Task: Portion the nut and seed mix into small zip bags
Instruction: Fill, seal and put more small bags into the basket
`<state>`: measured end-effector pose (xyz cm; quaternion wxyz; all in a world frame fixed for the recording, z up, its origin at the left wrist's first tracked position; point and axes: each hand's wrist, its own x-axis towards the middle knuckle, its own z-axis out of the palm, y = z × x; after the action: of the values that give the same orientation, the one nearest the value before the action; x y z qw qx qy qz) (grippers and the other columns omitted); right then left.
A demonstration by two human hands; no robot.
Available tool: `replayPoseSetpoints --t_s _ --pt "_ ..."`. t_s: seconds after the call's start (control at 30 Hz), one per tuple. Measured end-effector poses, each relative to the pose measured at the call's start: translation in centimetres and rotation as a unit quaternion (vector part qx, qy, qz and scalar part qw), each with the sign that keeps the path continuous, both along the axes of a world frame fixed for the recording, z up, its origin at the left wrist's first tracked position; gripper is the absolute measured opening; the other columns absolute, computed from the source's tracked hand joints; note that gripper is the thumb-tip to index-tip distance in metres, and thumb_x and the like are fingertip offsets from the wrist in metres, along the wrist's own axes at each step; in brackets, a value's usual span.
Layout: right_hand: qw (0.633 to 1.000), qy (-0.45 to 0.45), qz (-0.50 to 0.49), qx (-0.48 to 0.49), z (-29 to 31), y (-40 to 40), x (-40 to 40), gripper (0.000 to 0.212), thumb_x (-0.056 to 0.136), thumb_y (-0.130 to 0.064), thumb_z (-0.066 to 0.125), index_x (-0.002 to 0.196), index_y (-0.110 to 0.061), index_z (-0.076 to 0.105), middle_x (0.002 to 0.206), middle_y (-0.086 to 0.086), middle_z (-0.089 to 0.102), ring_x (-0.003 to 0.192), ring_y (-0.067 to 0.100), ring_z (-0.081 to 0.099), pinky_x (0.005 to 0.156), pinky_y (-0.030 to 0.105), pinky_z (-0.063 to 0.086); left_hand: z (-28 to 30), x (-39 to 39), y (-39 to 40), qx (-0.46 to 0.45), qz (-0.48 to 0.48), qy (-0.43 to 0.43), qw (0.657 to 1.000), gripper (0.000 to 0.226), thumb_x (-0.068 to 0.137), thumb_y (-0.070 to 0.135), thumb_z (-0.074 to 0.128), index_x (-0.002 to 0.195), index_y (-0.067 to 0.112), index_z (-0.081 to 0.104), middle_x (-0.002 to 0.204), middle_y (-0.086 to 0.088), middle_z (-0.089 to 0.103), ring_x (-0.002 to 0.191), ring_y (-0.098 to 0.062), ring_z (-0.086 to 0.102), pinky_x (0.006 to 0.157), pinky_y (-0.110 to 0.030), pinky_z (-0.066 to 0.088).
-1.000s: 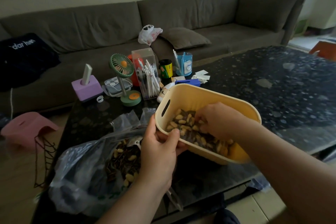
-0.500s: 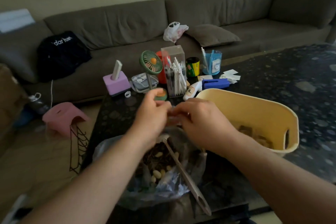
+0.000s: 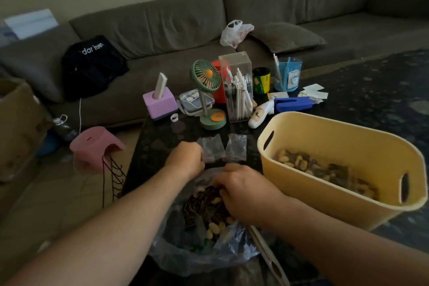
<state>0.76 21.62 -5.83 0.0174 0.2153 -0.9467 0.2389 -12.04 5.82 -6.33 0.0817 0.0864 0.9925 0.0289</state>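
Note:
A large clear plastic bag (image 3: 197,255) lies open at the table's near edge, with nut and seed mix (image 3: 204,206) inside. My right hand (image 3: 241,190) is in the bag's mouth, fingers curled into the mix. My left hand (image 3: 185,160) is closed just beyond the bag, pinching the near left corner of a small zip bag (image 3: 212,147). A second small zip bag (image 3: 235,150) lies flat beside it. To the right stands a yellow basket (image 3: 325,121) with more mix (image 3: 325,169) in its bottom.
A beige scoop handle (image 3: 267,251) sticks out beside the big bag. Behind the zip bags stand a green desk fan (image 3: 206,90), a clear pen box (image 3: 236,86), a purple block (image 3: 160,104) and a blue holder (image 3: 287,74). Left of the table sits a pink stool (image 3: 97,146); a sofa runs behind.
The basket was set down at the right. My right hand left it, met the left over the big bag, then went into its mix. Two small zip bags now lie on the table.

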Motion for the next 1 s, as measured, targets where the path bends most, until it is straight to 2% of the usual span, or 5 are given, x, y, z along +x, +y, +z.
replayPoseSetpoints --t_s 0.2,0.33,0.5,0.8,1.0 --pt "0.999 0.024 -0.02 -0.036 0.4 0.4 -0.3 0.026 0.1 -0.016 0.055 0.115 -0.02 0.075 0.111 0.0 0.065 0.098 0.02 0.063 0.088 0.036 0.056 4.0 0.6 -1.2 0.055 0.003 0.071 0.996 0.018 0.099 0.032 0.066 0.097 0.023 0.082 0.09 0.002 0.076 0.076 -0.014 0.067 0.072 -0.033 0.058" --pt "0.984 0.023 -0.061 -0.163 2.2 0.4 0.2 0.017 0.101 -0.027 0.064 0.115 -0.031 0.072 0.103 -0.015 0.069 0.09 0.003 0.063 0.083 0.025 0.056 9.5 5.3 -3.3 0.299 0.029 0.106 0.948 0.009 0.09 0.028 0.077 0.083 0.033 0.077 0.079 0.011 0.075 0.072 -0.007 0.069 0.069 -0.03 0.058" --pt "0.904 -0.069 -0.061 -0.416 4.3 -1.4 1.7 0.029 0.084 -0.061 0.07 0.099 -0.037 0.061 0.091 -0.002 0.07 0.084 0.029 0.07 0.074 0.054 0.061 9.0 11.7 -3.9 0.473 -0.019 0.0 0.881 0.024 0.086 0.024 0.082 0.094 0.042 0.07 0.086 0.008 0.08 0.081 -0.013 0.078 0.084 -0.045 0.064" --pt "0.931 -0.079 -0.104 -0.342 3.5 -2.4 2.6 0.02 0.096 -0.048 0.068 0.091 -0.029 0.065 0.079 0.002 0.075 0.075 0.024 0.074 0.07 0.055 0.061 5.9 15.2 -3.8 0.545 0.007 -0.015 0.838 0.01 0.097 0.021 0.073 0.096 0.027 0.081 0.088 0.005 0.081 0.086 -0.011 0.079 0.085 -0.04 0.065" --pt "0.978 0.022 -0.094 -0.184 4.0 -1.1 2.7 0.013 0.099 -0.027 0.066 0.107 -0.029 0.077 0.074 -0.015 0.069 0.069 0.002 0.066 0.063 0.016 0.052 5.6 15.0 -4.1 0.545 0.05 0.014 0.837 0.015 0.091 0.018 0.081 0.087 0.032 0.08 0.081 0.003 0.079 0.079 -0.017 0.078 0.084 -0.052 0.065"
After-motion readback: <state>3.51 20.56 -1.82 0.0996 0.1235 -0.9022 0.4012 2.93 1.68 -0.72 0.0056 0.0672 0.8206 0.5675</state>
